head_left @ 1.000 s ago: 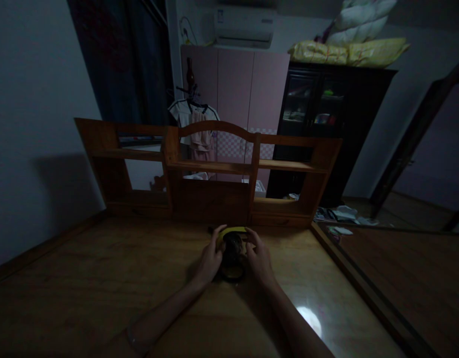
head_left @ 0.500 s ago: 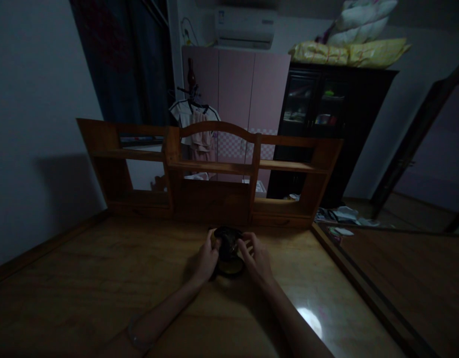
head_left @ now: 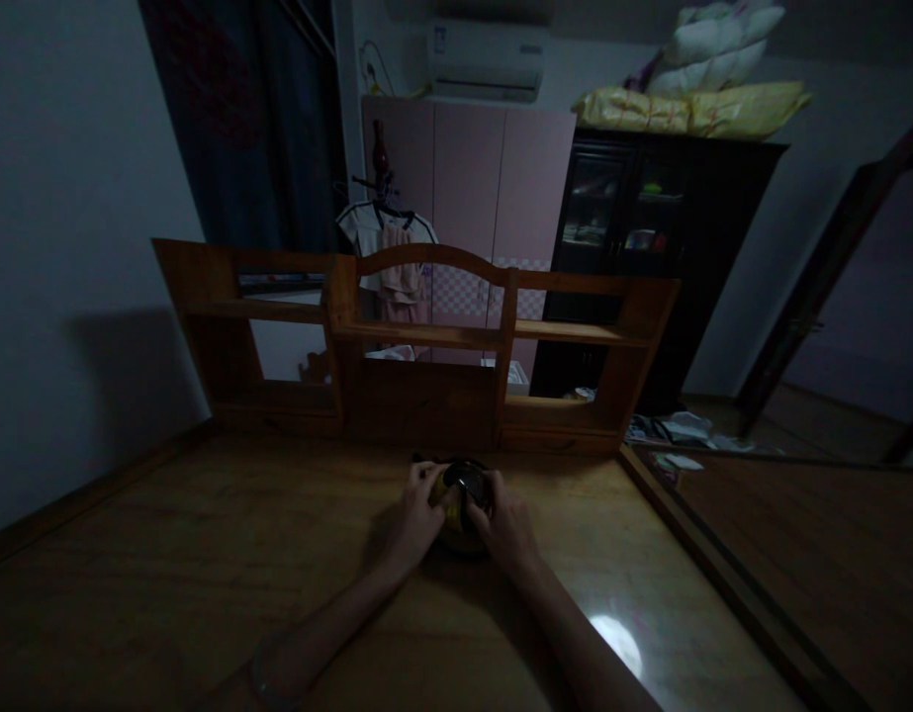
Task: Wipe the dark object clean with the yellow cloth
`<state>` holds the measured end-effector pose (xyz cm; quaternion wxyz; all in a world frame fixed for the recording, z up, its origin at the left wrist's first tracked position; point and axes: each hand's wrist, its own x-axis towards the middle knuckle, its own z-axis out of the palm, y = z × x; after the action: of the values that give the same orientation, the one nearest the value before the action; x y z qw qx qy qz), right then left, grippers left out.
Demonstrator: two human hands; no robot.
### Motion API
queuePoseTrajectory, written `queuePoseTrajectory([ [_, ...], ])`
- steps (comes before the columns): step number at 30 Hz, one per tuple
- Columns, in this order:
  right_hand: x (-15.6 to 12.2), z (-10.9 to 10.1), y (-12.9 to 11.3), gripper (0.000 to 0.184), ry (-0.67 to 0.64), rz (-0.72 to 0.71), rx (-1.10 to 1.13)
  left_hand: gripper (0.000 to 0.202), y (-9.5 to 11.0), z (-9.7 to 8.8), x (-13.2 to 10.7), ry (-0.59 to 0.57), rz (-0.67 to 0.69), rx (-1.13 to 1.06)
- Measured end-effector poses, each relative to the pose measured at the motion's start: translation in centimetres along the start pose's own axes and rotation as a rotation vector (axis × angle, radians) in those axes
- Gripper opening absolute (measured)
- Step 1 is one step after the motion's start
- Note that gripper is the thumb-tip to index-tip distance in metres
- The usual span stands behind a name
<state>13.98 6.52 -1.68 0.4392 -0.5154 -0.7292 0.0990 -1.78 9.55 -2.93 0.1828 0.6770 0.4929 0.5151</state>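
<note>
Both my hands meet over a small dark round object with yellow trim (head_left: pixel 462 488) on the wooden desk (head_left: pixel 204 554), just in front of the shelf unit. My left hand (head_left: pixel 420 514) curls round its left side. My right hand (head_left: pixel 502 522) wraps its right side, fingers closed on it. The room is dim and I cannot make out what the object is; its lower part is hidden by my fingers.
A wooden shelf unit (head_left: pixel 418 341) with open compartments stands along the desk's back edge. A white wall rises at the left. The desk's raised right edge (head_left: pixel 693 534) borders a second wooden surface. Wardrobes, hanging clothes and an air conditioner are behind.
My hands have closed in tighter on the object, covering more of it. The yellow band seen arching over its top a second ago is now mostly hidden.
</note>
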Motion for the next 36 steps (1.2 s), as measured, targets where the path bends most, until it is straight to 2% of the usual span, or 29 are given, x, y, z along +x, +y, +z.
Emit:
queuePoseTrajectory([
  [6,-0.1,0.4,0.5,0.031,0.013,-0.036,-0.089,0.03,0.8,-0.2,0.1,-0.056,0.075,-0.028],
  [9,-0.1,0.6,0.6,0.036,0.029,-0.064,-0.114,0.039,1.1,-0.3,-0.2,-0.069,0.065,-0.085],
  [18,-0.1,0.7,0.3,0.041,0.068,-0.142,-0.187,0.061,1.1,-0.3,-0.3,-0.229,0.059,-0.304],
  [20,-0.1,0.7,0.2,0.041,0.074,-0.154,-0.198,0.064,1.1,-0.4,-0.3,-0.225,0.116,-0.311],
  [23,-0.1,0.6,0.2,0.041,0.093,-0.165,-0.208,0.064,0.8,-0.4,-0.4,-0.16,0.154,-0.27],
  [31,-0.1,0.5,0.6,0.037,0.098,-0.125,-0.172,0.044,0.2,0.5,-0.5,-0.073,-0.11,-0.355],
  [36,-0.2,0.9,0.9,0.038,0.087,-0.139,-0.16,0.045,0.1,0.4,-0.4,-0.136,-0.05,-0.322],
])
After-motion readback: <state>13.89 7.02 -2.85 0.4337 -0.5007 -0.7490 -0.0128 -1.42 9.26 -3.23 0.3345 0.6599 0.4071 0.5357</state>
